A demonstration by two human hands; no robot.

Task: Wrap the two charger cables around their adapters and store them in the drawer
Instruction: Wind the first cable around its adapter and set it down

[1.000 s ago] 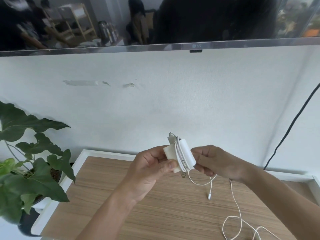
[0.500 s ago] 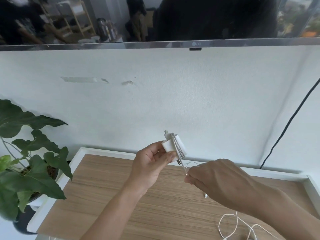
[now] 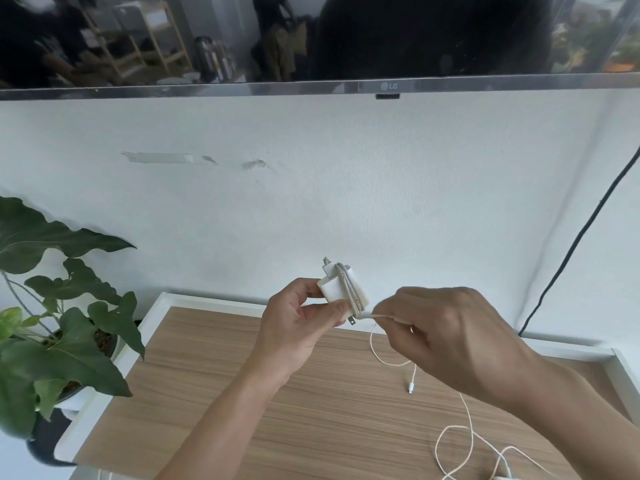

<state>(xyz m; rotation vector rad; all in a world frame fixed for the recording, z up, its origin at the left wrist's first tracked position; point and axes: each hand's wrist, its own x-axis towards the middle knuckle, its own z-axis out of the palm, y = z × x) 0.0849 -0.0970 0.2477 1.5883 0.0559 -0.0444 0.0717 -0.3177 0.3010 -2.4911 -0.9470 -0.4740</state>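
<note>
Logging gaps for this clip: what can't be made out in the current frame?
- Drawer: not in the head view.
- Second cable: runs off the bottom edge; its adapter is barely visible there.
- Right hand: fingertips on the first cable hidden behind the hand.
- Adapter: lower left covered by left hand.

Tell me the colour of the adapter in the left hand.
White, as is the cable wound round it; the adapter shows best in the head view.

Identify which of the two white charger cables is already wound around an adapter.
The thin white cable coiled round the white square adapter held up in the hands; the other white cable lies loose on the wooden tabletop.
</note>
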